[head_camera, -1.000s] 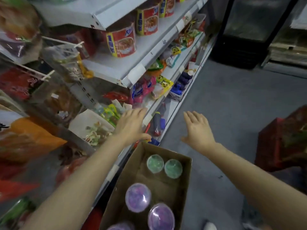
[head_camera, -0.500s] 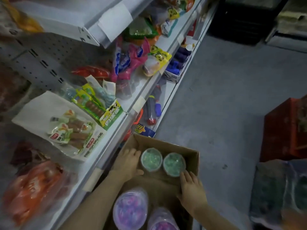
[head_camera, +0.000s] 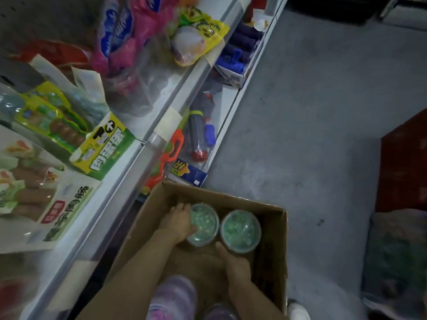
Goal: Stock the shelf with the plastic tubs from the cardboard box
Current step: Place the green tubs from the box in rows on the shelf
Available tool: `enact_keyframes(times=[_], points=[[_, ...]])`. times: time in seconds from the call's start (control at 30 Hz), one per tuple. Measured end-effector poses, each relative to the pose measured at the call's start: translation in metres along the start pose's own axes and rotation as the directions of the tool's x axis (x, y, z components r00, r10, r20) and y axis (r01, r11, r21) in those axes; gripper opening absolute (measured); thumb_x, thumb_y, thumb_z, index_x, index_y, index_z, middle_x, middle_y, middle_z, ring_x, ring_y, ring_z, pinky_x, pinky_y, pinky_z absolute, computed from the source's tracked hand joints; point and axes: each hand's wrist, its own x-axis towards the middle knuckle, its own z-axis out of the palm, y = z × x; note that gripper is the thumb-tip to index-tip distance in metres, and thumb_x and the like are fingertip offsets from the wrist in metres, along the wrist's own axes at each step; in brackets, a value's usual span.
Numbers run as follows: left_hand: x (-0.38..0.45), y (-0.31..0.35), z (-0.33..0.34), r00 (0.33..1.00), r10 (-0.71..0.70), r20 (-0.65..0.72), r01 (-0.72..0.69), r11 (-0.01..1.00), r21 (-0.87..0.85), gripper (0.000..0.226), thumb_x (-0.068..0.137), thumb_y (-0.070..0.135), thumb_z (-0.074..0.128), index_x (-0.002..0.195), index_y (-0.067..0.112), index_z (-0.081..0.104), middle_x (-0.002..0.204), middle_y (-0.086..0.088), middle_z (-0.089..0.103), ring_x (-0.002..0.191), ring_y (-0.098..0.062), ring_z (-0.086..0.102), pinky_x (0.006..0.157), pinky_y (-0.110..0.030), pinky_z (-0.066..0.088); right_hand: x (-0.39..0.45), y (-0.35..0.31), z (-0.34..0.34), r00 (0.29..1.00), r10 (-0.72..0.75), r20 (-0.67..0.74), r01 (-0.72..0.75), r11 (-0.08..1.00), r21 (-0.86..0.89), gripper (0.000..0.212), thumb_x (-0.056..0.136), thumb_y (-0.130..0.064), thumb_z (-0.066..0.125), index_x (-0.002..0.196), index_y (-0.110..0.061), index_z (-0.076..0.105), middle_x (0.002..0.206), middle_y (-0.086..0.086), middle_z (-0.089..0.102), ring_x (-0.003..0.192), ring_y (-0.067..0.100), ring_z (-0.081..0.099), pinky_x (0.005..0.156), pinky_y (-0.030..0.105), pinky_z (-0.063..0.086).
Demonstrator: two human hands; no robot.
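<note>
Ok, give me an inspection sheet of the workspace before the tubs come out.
Surface: white shelf, stocked with snack packs; lower tier holds toy packs.
Job's things: open box on the floor; two green tubs side by side at its far end, two purple tubs nearer.
Clutter: nothing seen in the box besides the tubs.
Hands: left hand grips the left green tub; right hand touches the right green tub's near side, grip unclear.
Cables: nothing seen.
Surroundings: grey floor, red crate at right.
</note>
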Motion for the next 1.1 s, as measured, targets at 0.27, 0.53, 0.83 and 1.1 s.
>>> enact_keyframes(times=[0.27, 0.53, 0.83, 1.1], points=[[0.024, -0.009, 0.013, 1.000, 0.024, -0.018, -0.028, 0.968, -0.250, 0.092, 0.073, 0.044, 0.079, 0.148, 0.017, 0.033, 0.142, -0.011, 0.044, 0.130, -0.026, 0.045, 0.108, -0.034, 0.036, 0.023, 0.004, 0.003, 0.972, 0.212, 0.101, -0.228, 0.753, 0.617, 0.037, 0.080, -0.012, 0.074, 0.115, -0.009, 0.062, 0.099, 0.009, 0.069, 0.076, 0.020, 0.065, 0.053, 0.028, 0.055], [0.026, -0.027, 0.009, 0.999, -0.009, -0.043, -0.012, 0.891, -0.453, 0.036, 0.093, 0.023, 0.062, 0.128, 0.017, 0.061, 0.122, -0.006, 0.066, 0.113, -0.019, 0.061, 0.098, -0.028, 0.045, 0.024, -0.006, -0.005, 0.941, 0.256, 0.221, -0.304, 0.352, 0.885, 0.004, 0.092, -0.002, 0.056, 0.095, 0.000, 0.056, 0.091, 0.018, 0.062, 0.083, 0.027, 0.059, 0.046, 0.036, 0.055], [0.022, -0.025, 0.002, 1.000, -0.020, 0.006, 0.020, 0.866, -0.499, 0.031, 0.094, 0.018, 0.060, 0.125, 0.018, 0.064, 0.126, -0.002, 0.065, 0.117, -0.017, 0.059, 0.102, -0.024, 0.042, 0.026, 0.000, -0.002, 0.947, 0.323, -0.004, -0.202, 0.600, 0.774, 0.031, 0.088, 0.000, 0.061, 0.119, -0.001, 0.058, 0.059, 0.007, 0.068, 0.056, 0.016, 0.066, 0.042, 0.020, 0.053], [0.003, -0.017, -0.003, 1.000, 0.013, 0.027, -0.002, 0.921, -0.391, 0.032, 0.097, 0.020, 0.051, 0.126, 0.029, 0.059, 0.122, -0.002, 0.066, 0.110, -0.018, 0.061, 0.098, -0.036, 0.048, 0.011, 0.001, -0.007, 0.942, 0.280, -0.185, -0.110, 0.778, 0.618, 0.034, 0.088, 0.003, 0.060, 0.121, -0.003, 0.054, 0.075, 0.009, 0.061, 0.064, 0.017, 0.059, 0.052, 0.027, 0.038]])
